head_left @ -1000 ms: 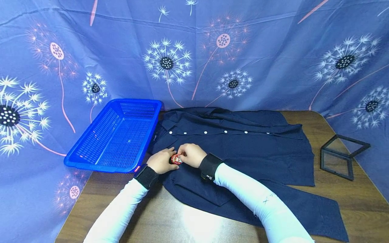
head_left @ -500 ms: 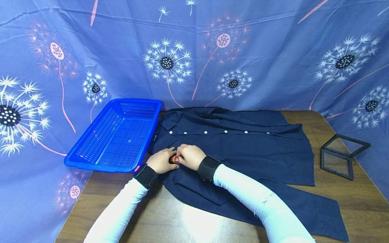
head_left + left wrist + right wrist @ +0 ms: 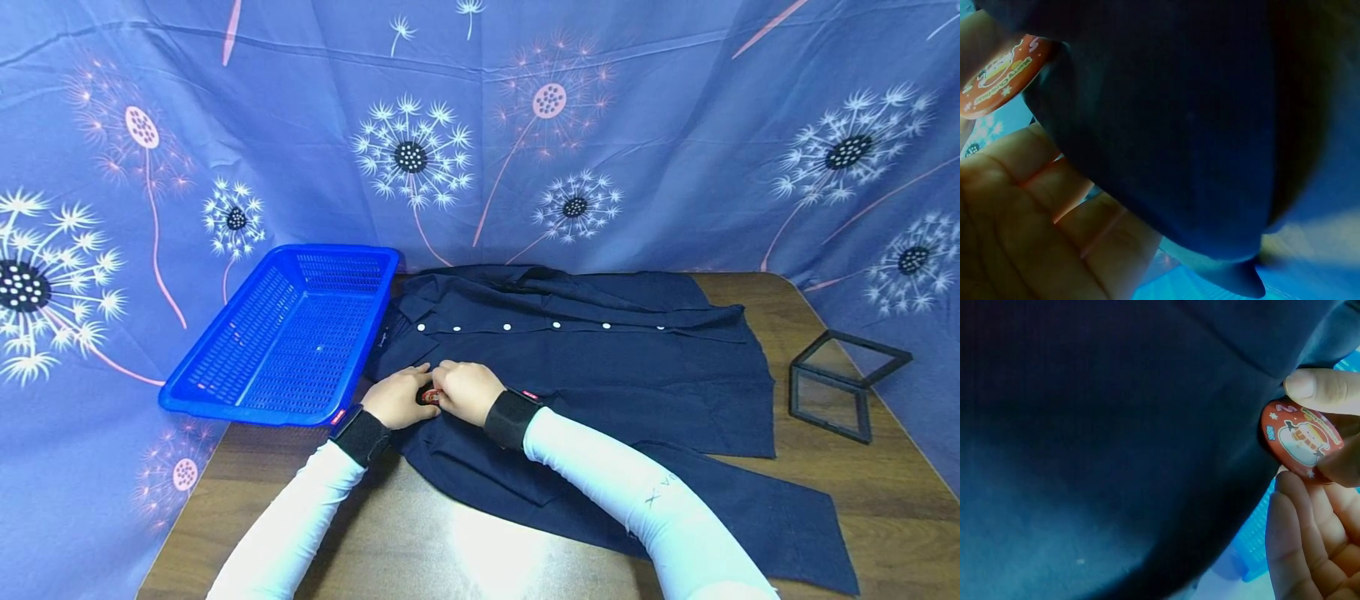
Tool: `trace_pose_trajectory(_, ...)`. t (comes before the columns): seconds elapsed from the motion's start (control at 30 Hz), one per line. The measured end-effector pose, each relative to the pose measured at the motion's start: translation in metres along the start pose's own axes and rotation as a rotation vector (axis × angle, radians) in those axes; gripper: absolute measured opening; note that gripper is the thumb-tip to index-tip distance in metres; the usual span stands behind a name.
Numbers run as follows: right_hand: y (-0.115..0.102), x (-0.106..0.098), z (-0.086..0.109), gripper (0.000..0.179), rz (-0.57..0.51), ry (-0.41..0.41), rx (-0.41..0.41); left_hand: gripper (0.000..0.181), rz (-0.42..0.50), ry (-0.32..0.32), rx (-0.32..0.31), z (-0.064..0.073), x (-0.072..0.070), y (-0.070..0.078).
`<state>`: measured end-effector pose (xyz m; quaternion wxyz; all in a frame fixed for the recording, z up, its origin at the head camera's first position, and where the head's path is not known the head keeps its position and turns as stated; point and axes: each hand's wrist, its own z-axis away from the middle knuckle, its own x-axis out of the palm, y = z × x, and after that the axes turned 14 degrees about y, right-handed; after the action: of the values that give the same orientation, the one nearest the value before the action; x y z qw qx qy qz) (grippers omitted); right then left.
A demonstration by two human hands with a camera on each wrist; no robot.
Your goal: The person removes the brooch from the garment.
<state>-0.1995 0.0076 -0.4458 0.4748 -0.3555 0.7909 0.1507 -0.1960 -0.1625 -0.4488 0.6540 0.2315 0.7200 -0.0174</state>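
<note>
A dark navy shirt (image 3: 585, 375) with white buttons lies spread on the wooden table. At its left part, a round red badge (image 3: 1297, 437) with a snowman picture sits at the cloth. My left hand (image 3: 397, 400) grips the shirt beside the badge, its thumb and fingers on either side. Pinching the badge from the right is my right hand (image 3: 471, 392), which covers most of it in the head view. Part of the badge (image 3: 1000, 78) also shows in the left wrist view, near bare fingers behind the cloth edge. The back of the badge is hidden.
A blue plastic basket (image 3: 262, 414) stands at the left, close to the shirt collar. At the right of the wooden table (image 3: 892, 492) is a black hinged frame (image 3: 831, 383). A blue dandelion-print cloth (image 3: 480, 125) hangs behind.
My right hand has shifted slightly left and turned over the badge, so less of the badge shows. The left hand, shirt and basket stay put.
</note>
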Motion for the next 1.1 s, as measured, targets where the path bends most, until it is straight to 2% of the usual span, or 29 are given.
trace_pose_trajectory(0.5,-0.0029,-0.0025,0.0047,0.014,0.012,0.052,-0.068,0.056,0.007,0.035,0.017,0.0011,0.0026,-0.0010)
trace_pose_trajectory(0.73,-0.0036,-0.0040,0.0049,0.015,-0.014,0.032,-0.059,0.051,0.016,0.045,0.021,0.0027,0.0026,0.0001)
trace_pose_trajectory(1.1,-0.0019,-0.0066,0.0050,0.017,-0.082,-0.029,-0.026,0.046,0.043,0.070,0.090,0.0046,0.0012,-0.0035)
